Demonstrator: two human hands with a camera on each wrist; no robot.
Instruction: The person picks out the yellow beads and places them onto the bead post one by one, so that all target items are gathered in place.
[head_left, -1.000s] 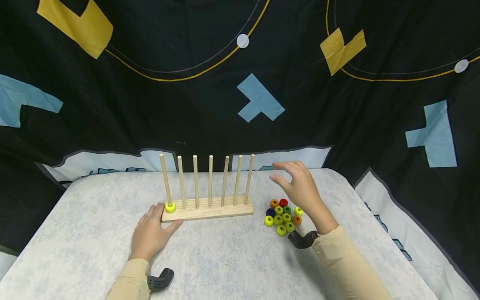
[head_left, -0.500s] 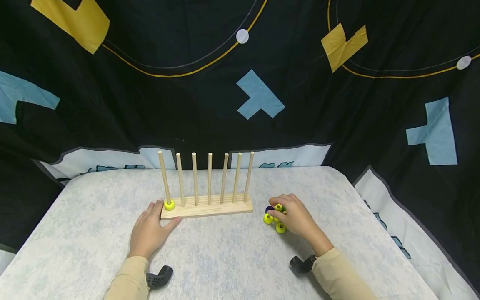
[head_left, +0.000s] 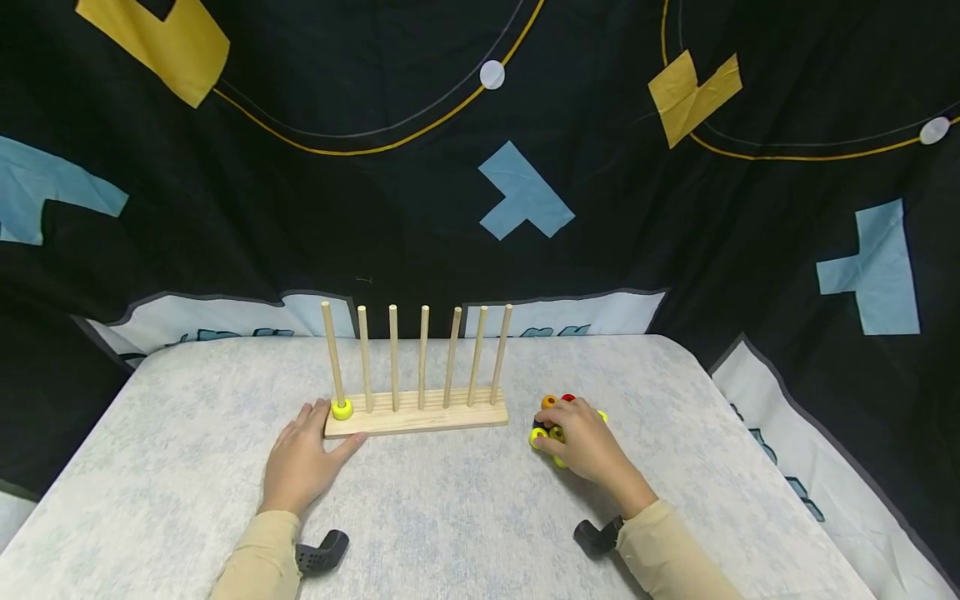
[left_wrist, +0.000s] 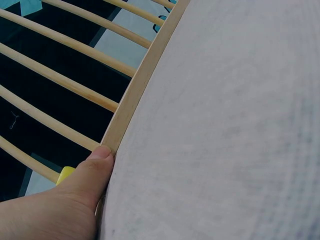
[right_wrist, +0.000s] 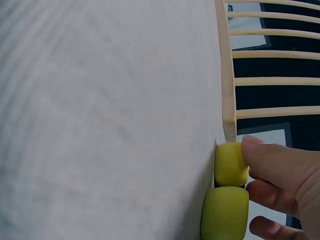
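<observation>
A wooden stand (head_left: 431, 423) carries a row of several upright pegs. One yellow bead (head_left: 342, 410) sits at the foot of its leftmost peg. My left hand (head_left: 300, 462) holds the stand's left end, thumb along the front edge. To the right of the stand, my right hand (head_left: 592, 446) reaches over a cluster of beads, thumb and fingers apart. Its thumb lies against a yellow bead (right_wrist: 231, 164) in the right wrist view, beside another yellow-green bead (right_wrist: 225, 215). Orange (head_left: 550, 402) and red (head_left: 568, 398) beads show beyond the fingers; the palm hides others.
The light, mottled table (head_left: 442, 508) stretches around the stand and beads. Behind it hangs a black cloth (head_left: 360, 225) with yellow and blue patches. Dark wrist mounts (head_left: 322, 552) sit beside both sleeves.
My right hand has come down from above the beads onto the cluster and shifted slightly among them. The left hand stays on the stand. The view has moved slightly.
</observation>
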